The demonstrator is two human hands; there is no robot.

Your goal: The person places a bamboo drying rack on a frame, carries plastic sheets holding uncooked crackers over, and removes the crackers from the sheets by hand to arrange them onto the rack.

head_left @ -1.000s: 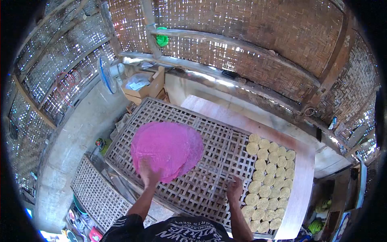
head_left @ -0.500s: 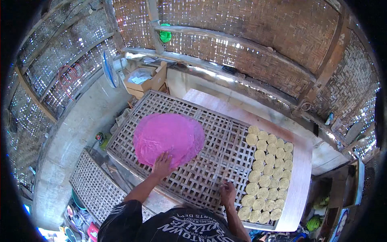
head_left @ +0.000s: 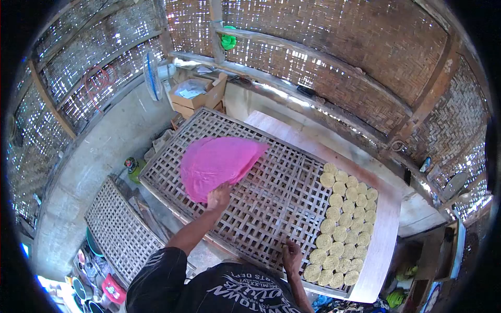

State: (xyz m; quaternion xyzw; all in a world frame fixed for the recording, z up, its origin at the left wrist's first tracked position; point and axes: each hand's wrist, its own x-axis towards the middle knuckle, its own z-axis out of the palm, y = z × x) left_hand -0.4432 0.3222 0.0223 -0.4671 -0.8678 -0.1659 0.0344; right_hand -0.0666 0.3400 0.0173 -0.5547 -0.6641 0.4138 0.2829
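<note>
A crumpled pink plastic sheet (head_left: 216, 164) lies over the left part of a woven bamboo rack (head_left: 261, 219). My left hand (head_left: 219, 197) is closed on its near edge, and the far right side of the sheet narrows to a raised point. Whether anything lies beneath the sheet is hidden. Near the front edge of the rack, my right hand (head_left: 293, 256) has curled fingers beside the slats; what they hold, if anything, cannot be made out. Rows of round, yellowish noodle cakes (head_left: 339, 233) cover the right end of the rack, to the right of that hand.
A pale board (head_left: 383, 224) sticks out under the rack at the back and right. A second bamboo rack (head_left: 122, 229) leans low at the left. Behind stand a cardboard box (head_left: 211, 96) and a fan (head_left: 151, 75), against a wall (head_left: 334, 68) of woven bamboo.
My left hand has gone from lying on the pink sheet to gripping its near edge. The sheet has changed from a rounded shape to a folded, pointed one. My right hand stays near the front edge.
</note>
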